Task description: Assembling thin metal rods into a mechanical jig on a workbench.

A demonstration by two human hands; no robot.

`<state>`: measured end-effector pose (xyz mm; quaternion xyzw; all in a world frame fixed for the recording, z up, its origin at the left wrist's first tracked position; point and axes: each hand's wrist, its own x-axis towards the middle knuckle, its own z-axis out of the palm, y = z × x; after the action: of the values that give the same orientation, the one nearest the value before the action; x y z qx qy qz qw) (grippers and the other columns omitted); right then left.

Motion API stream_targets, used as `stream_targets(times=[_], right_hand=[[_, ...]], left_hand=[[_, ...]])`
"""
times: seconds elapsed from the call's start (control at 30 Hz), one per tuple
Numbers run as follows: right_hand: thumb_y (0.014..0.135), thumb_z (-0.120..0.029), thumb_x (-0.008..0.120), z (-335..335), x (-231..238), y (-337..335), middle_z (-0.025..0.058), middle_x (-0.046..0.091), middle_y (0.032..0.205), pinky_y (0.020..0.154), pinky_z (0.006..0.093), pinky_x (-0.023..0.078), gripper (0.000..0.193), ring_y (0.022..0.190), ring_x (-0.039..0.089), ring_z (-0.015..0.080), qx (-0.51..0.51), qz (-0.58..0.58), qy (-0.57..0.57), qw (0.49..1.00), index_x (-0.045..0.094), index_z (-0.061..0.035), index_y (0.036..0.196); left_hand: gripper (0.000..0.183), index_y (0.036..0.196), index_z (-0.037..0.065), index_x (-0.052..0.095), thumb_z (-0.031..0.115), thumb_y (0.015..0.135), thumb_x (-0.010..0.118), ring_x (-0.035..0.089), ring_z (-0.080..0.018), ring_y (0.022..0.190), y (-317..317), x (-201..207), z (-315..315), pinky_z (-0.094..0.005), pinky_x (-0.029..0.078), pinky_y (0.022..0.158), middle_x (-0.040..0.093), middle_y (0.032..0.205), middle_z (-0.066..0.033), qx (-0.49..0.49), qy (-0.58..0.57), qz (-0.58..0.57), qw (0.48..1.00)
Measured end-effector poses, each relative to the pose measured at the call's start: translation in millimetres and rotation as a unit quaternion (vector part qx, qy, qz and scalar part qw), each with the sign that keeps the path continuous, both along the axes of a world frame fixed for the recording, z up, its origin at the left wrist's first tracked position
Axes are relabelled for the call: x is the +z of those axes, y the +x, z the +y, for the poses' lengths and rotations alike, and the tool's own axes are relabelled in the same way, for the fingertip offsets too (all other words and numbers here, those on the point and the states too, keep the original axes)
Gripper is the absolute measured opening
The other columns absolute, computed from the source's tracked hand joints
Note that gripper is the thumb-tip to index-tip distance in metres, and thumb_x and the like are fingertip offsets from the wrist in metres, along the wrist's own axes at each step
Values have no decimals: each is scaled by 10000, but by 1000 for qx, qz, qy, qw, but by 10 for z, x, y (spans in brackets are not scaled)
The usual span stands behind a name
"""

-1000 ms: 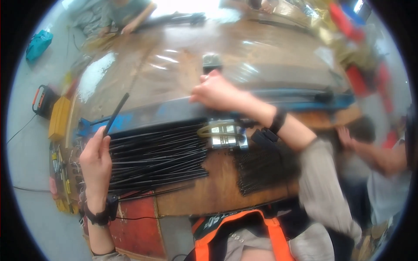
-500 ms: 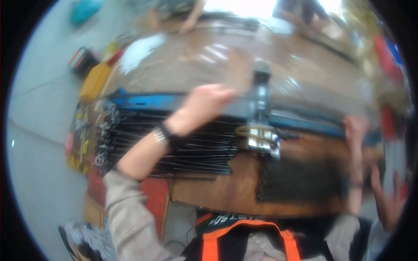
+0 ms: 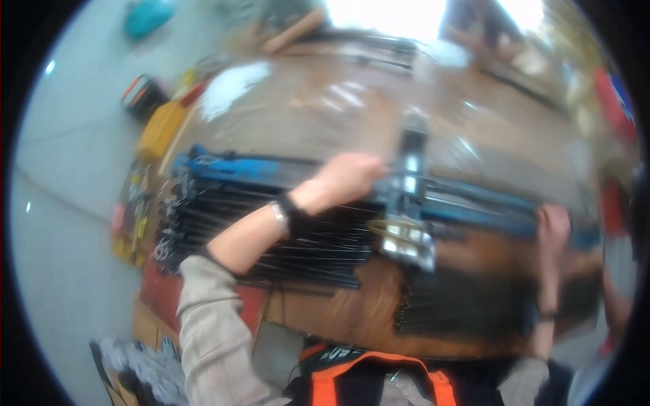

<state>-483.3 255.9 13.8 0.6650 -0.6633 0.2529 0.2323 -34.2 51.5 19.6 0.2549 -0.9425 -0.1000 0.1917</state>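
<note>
My left hand [image 3: 352,177], a black band and a metal bracelet at its wrist, is closed beside a shiny metal clamp-like tool [image 3: 409,183]. Motion blur hides what its fingers hold, if anything. At the right, my right hand [image 3: 554,224] is closed at the long blue bar [image 3: 487,206]; what is in its fingers is too blurred to name. The metal tool stands across the bar, with a brass-coloured ring [image 3: 393,231] near its lower end. Many thin black rods [image 3: 318,250] lie side by side beneath my left forearm.
A dark bundle of thin rods [image 3: 467,301] lies on the brown tabletop [image 3: 365,314] near me. Left are a yellow container [image 3: 161,130] and a tray of tools [image 3: 134,220]. Other people's arms [image 3: 294,30] reach in at the table's far side.
The whole view has shifted slightly, so the table and both hands sit a little lower. My left hand remains closed by the metal tool, my right hand at the blue bar.
</note>
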Motion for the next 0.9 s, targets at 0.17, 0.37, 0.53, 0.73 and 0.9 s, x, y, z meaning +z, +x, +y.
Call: stream_targets(times=[0.17, 0.37, 0.53, 0.73, 0.9], right_hand=[[835, -21, 662, 92, -18, 801, 151, 679, 998, 874, 431, 469, 177, 987, 622, 317, 62, -4, -38, 997, 682, -19, 1011], [837, -110, 703, 334, -133, 1394, 79, 668, 863, 865, 411, 393, 215, 932, 613, 274, 122, -80, 45, 988, 682, -39, 1039], [840, -134, 703, 251, -198, 1506, 92, 658, 861, 842, 425, 385, 260, 892, 605, 278, 128, -128, 67, 981, 667, -44, 1082], [864, -106, 670, 66, -303, 1650, 118, 655, 891, 807, 408, 406, 258, 878, 598, 300, 172, -197, 89, 961, 656, -47, 1115], [870, -71, 653, -61, -395, 1702, 128, 638, 856, 785, 396, 422, 239, 839, 587, 314, 211, -280, 108, 930, 653, -41, 1107]], left_hand=[[148, 829, 71, 568, 171, 935, 546, 625, -408, 740, -8, 25, 47, -501, 489, 612, 629, 746, -188, 47, -13, -6, 999], [151, 833, 72, 561, 187, 930, 558, 622, -412, 690, -154, 60, 105, -507, 481, 588, 631, 712, -181, 84, -34, -33, 995], [154, 843, 66, 553, 190, 934, 554, 619, -415, 712, -174, 78, 99, -504, 472, 596, 631, 732, -193, 101, -19, -55, 993], [166, 846, 57, 539, 192, 940, 556, 604, -424, 724, -146, 93, 128, -493, 456, 604, 609, 731, -205, 103, -16, -37, 994], [108, 810, 72, 561, 135, 895, 584, 633, -371, 681, -122, 20, 121, -467, 478, 578, 636, 707, -166, 91, -51, -10, 994]])
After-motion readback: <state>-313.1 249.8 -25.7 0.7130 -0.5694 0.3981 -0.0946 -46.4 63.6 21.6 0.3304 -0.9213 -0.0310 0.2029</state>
